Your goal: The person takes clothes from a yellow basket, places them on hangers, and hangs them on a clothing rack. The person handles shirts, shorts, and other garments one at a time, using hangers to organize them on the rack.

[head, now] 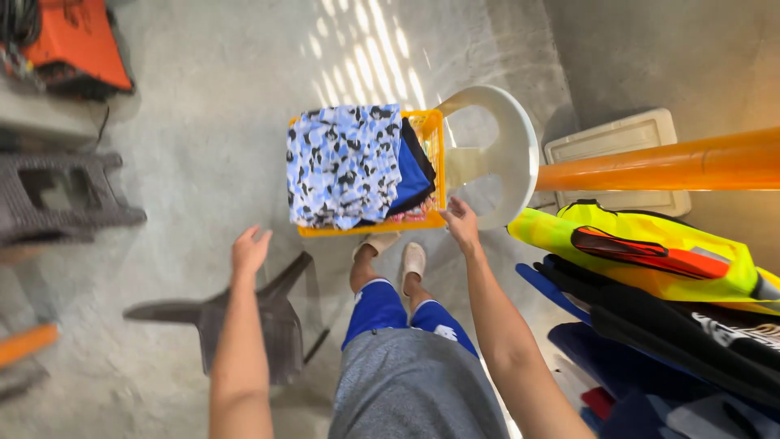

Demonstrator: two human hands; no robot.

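Observation:
A yellow laundry basket (433, 130) sits on a white plastic chair (508, 146) and is piled with clothes. On top lies a blue, white and black patterned garment (345, 162), over a solid blue one (412, 180). My right hand (461, 223) touches the basket's near right corner, beside the chair's edge. Lower left of the basket, my left hand (249, 249) hangs in the air with its fingers apart and nothing in it. Below the basket my legs in blue shorts and my feet in pale slippers (413, 260) show.
Yellow, black and blue garments (650, 252) hang on the right under an orange pole (666, 165). A dark grey plastic chair (268, 317) stands by my left leg. A grey stool (57, 195) and an orange machine (77, 41) are at far left, a beige lid (621, 138) at the wall.

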